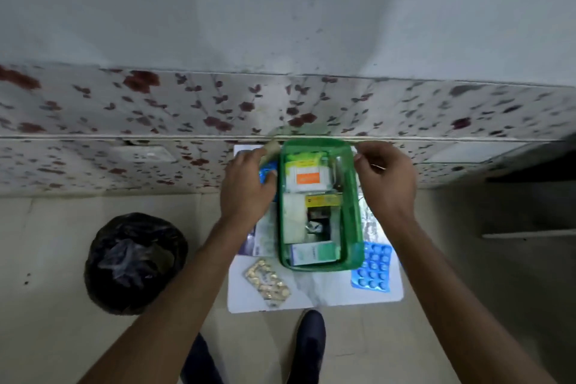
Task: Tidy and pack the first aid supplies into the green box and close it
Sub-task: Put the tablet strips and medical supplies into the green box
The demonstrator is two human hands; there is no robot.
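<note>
The green box (353,221) stands open on a white board (314,293) and holds cartons, a white pack with an orange label (307,178) and gauze. My left hand (246,190) is at the box's left side, fingers closed around a blue item (265,172) and a beige piece. At the box's far right corner is my right hand (386,178), its fingertips pinched on something thin that I cannot make out. A gold pill strip (268,283) lies at the front left of the board and a blue pill strip (372,268) at the front right.
A bin lined with a black bag (135,262) stands on the floor to the left. A floral tiled wall (156,134) rises right behind the board. Papers (260,237) lie under my left wrist. My shoe (310,343) is just before the board.
</note>
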